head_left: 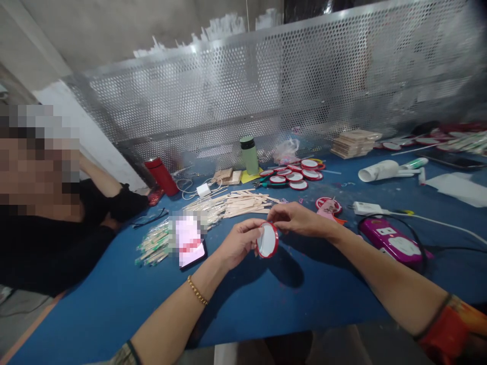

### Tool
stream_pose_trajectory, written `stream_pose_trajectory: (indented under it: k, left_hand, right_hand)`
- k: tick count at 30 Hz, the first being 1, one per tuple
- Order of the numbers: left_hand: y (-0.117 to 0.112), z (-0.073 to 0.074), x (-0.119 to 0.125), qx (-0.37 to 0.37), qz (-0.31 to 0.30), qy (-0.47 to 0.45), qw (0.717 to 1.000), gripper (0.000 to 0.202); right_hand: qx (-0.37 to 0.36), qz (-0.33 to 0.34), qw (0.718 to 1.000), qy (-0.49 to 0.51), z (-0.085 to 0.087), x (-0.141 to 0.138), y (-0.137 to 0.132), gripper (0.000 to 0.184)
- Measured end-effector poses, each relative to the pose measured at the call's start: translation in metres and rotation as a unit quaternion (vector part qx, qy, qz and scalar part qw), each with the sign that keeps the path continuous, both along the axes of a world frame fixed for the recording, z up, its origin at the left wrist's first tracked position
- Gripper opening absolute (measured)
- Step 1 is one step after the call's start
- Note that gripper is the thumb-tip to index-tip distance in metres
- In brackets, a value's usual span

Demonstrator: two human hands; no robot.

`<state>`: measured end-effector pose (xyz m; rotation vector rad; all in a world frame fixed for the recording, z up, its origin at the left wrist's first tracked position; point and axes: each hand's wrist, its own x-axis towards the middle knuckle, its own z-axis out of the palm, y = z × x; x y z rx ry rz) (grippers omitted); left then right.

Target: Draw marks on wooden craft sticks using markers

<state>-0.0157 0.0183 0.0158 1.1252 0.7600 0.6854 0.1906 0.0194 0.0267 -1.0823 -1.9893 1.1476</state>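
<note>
— What's nearest?
— Above the blue worktop (304,299), both hands pinch one round red-rimmed white disc (267,240). The left hand (238,243) grips its left edge, and the right hand (300,219) holds its top.
— And beyond?
— A lit phone (190,246) lies just left. Farther off is a pile of pale wooden sticks (239,203), then more red-rimmed discs (297,176) beside a green cylindrical bottle (249,156), before a perforated metal screen (304,91).
</note>
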Motion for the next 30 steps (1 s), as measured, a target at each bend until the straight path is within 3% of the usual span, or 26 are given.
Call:
stream_pose_trajectory:
  k: [7, 14, 20, 24, 30]
  left_hand:
    - [-0.005, -0.001, 0.003, 0.054, 0.005, 0.062, 0.997, 0.049]
    - [-0.002, -0.005, 0.002, 0.088, 0.007, 0.085, 0.992, 0.035]
    - [0.003, -0.008, 0.0, 0.026, 0.011, 0.006, 1.0, 0.041]
    - [0.001, 0.0, -0.002, -0.014, -0.032, -0.07, 0.997, 0.044]
    - [-0.001, 0.002, -0.005, 0.06, 0.006, 0.041, 0.997, 0.043]
  right_hand:
    - [0.065, -0.071, 0.995, -0.011, -0.012, -0.002, 0.008, 0.015]
    - [0.123, -0.043, 0.99, -0.048, -0.013, -0.016, -0.002, 0.016]
    - [0.096, -0.019, 0.994, -0.05, -0.005, -0.013, -0.006, 0.006]
    - [0.127, -0.035, 0.988, -0.077, -0.009, -0.007, -0.001, 0.005]
    - [0.134, -0.12, 0.981, -0.069, -0.013, -0.009, 0.005, 0.012]
